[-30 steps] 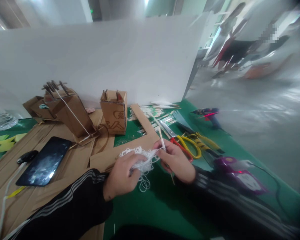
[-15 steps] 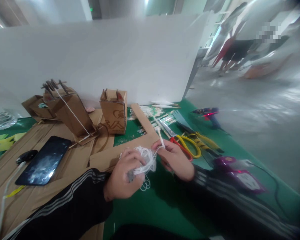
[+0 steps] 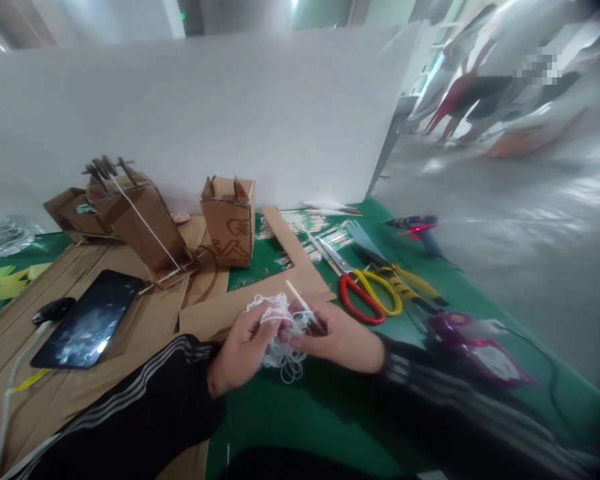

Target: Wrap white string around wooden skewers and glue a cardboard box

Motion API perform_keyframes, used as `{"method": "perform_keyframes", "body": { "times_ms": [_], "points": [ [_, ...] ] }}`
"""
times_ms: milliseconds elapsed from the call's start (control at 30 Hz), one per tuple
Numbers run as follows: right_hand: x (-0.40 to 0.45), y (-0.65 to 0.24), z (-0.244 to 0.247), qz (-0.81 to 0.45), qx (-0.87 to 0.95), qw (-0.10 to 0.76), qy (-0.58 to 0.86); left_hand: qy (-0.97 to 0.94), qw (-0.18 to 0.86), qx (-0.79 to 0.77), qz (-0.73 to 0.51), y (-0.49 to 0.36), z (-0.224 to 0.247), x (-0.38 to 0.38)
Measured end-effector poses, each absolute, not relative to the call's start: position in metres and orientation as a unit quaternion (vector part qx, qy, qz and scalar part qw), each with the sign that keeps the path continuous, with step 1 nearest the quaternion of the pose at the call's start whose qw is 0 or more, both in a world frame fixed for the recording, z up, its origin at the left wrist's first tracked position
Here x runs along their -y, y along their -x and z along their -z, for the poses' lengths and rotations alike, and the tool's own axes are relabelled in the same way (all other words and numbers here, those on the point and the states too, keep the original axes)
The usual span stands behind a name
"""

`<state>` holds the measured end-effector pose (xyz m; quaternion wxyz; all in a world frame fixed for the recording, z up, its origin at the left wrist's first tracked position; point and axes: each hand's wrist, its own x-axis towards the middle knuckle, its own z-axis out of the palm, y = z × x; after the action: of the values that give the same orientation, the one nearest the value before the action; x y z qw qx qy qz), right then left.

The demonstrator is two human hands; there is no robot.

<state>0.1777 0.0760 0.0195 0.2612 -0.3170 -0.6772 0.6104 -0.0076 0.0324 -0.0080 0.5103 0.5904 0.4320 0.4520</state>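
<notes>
A loose tangle of white string (image 3: 286,357) is gripped by my left hand (image 3: 241,348), its fingers curled round it. My right hand (image 3: 343,337) is closed on a thin pale stick (image 3: 298,295), which tilts up and to the left over the string. Both hands nearly meet above the green table (image 3: 275,427), and loops of string hang below them. Just beyond my right hand lie scissors (image 3: 363,298) with one red and one yellow handle. An L-shaped cardboard strip (image 3: 260,293) lies behind the hands.
Cardboard structures (image 3: 143,227) and an upright cardboard box (image 3: 229,230) stand before a white panel (image 3: 205,120). A black phone (image 3: 87,320) rests on cardboard at left. Thin sticks, yellow-handled tools, a glue gun (image 3: 417,230) and a purple power strip (image 3: 480,350) lie at right. People stand beyond.
My right hand has moved slightly left and down, bringing the stick to the string. My left hand has turned, its thumb now over the tangle. The scissors' red handle is more exposed.
</notes>
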Motion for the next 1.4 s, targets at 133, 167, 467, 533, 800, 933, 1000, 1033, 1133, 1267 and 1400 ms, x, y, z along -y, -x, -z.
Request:
{"method": "perform_keyframes", "body": {
  "times_ms": [133,167,467,533,800,933,1000,1033,1133,1267,1400],
  "points": [
    [-0.077,-0.176,-0.017,-0.55,0.715,0.232,0.363,-0.626,0.459,-0.462,-0.43,0.01,0.005,-0.033],
    [-0.077,-0.177,-0.016,-0.562,0.706,0.221,0.371,-0.63,0.446,-0.472,-0.426,0.011,0.004,-0.033],
    [-0.083,-0.184,-0.015,-0.7,0.577,0.17,0.384,-0.68,0.349,-0.509,-0.396,0.016,-0.002,-0.038],
    [-0.084,-0.185,-0.015,-0.71,0.571,0.173,0.374,-0.709,0.332,-0.5,-0.371,0.019,-0.004,-0.039],
    [-0.086,-0.188,-0.013,-0.733,0.53,0.236,0.354,-0.857,0.193,-0.419,-0.228,0.034,-0.019,-0.043],
    [-0.087,-0.189,-0.016,-0.67,0.602,0.237,0.365,-0.852,0.168,-0.453,-0.201,0.037,-0.011,-0.049],
    [-0.087,-0.188,-0.017,-0.607,0.658,0.235,0.379,-0.842,0.176,-0.463,-0.213,0.038,-0.007,-0.05],
    [-0.087,-0.187,-0.017,-0.576,0.681,0.231,0.389,-0.834,0.185,-0.469,-0.224,0.038,-0.006,-0.05],
    [-0.083,-0.183,-0.016,-0.53,0.715,0.216,0.402,-0.795,0.234,-0.496,-0.26,0.034,-0.005,-0.046],
    [-0.078,-0.178,-0.014,-0.516,0.74,0.225,0.369,-0.73,0.33,-0.521,-0.293,0.025,-0.005,-0.042],
    [-0.079,-0.178,-0.016,-0.506,0.747,0.219,0.372,-0.717,0.36,-0.503,-0.323,0.022,-0.006,-0.041]
  ]
}}
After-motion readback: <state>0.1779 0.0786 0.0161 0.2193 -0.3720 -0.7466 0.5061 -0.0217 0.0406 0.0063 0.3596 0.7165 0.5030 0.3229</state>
